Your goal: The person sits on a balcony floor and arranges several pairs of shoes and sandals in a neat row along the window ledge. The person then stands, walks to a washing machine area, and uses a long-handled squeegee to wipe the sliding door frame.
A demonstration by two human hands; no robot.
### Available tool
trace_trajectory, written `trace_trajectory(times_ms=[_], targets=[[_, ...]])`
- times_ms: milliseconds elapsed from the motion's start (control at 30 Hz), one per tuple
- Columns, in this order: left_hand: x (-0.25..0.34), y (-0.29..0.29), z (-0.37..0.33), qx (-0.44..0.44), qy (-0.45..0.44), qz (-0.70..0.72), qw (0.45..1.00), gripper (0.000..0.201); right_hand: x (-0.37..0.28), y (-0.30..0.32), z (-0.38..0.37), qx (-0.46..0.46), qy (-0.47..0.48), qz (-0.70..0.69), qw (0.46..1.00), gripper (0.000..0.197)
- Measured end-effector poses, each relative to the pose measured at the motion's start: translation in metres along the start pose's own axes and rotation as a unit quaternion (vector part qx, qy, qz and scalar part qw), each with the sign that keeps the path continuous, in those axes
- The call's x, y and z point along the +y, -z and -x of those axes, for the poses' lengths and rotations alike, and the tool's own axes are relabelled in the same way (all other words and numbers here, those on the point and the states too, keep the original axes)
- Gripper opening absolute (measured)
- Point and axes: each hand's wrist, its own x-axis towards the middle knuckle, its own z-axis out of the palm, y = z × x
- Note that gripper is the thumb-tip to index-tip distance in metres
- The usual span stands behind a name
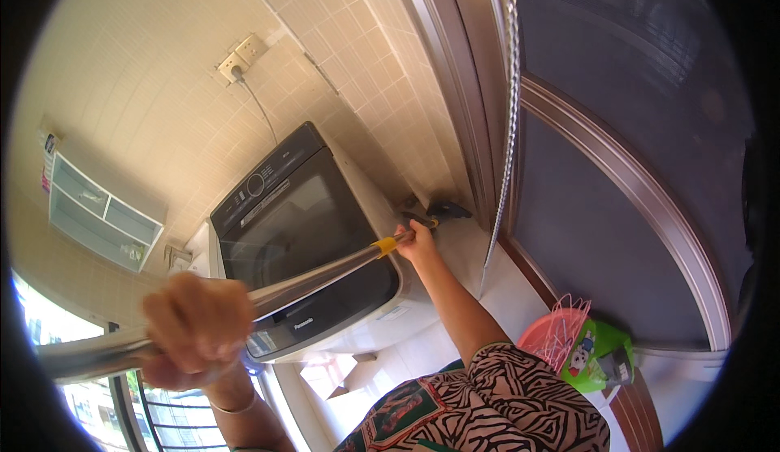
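Observation:
A long silvery pole (pixel 313 283) with a yellow collar runs from the lower left across the washing machine (pixel 375 314) toward the floor behind it. My left hand (pixel 195 326), close to the camera and slightly blurred, is wrapped round the pole's near part. Farther along, just past the collar, my right hand (pixel 418 242) grips the same pole. Beyond my right hand a black piece (pixel 448 210) lies low by the wall and door frame. It looks like the pole's head, but its kind cannot be made out.
A braided cord (pixel 510 110) hangs in front of dark sliding door panels (pixel 609 216). At right stand a pink basket (pixel 546 332) with wire hangers and a green bag (pixel 605 354). A white shelf (pixel 101 215) and a socket with a plug (pixel 236 70) are on the tiled wall.

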Motion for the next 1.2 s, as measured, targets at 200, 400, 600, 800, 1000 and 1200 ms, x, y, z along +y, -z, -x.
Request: trace_trajectory(times_ms=[200,400,600,800,1000,1200], targets=[[0.063,0.041,0.01,0.011,-0.014,0.087,0.996,0.028,0.041,0.009,0.025,-0.165,-0.012,-0.053,0.985,0.016],[0.109,0.057,0.031,0.147,-0.063,0.11,0.981,0.025,0.049,-0.006,0.019,-0.186,0.007,-0.077,0.979,0.031],[0.084,0.057,0.031,0.152,-0.066,0.111,0.98,0.023,0.029,-0.006,-0.019,-0.169,0.0,-0.127,0.977,0.052],[0.005,0.069,0.013,0.158,-0.071,-0.04,0.984,0.024,0.027,-0.011,-0.041,-0.11,0.054,-0.03,0.992,0.044],[0.046,0.13,-0.022,0.15,-0.039,-0.004,0.988,0.021,0.055,-0.057,-0.027,-0.173,-0.035,-0.057,0.983,0.044],[0.056,0.167,-0.066,0.261,-0.101,-0.018,0.96,0.019,0.085,-0.096,-0.002,-0.19,-0.017,-0.068,0.979,0.033]])
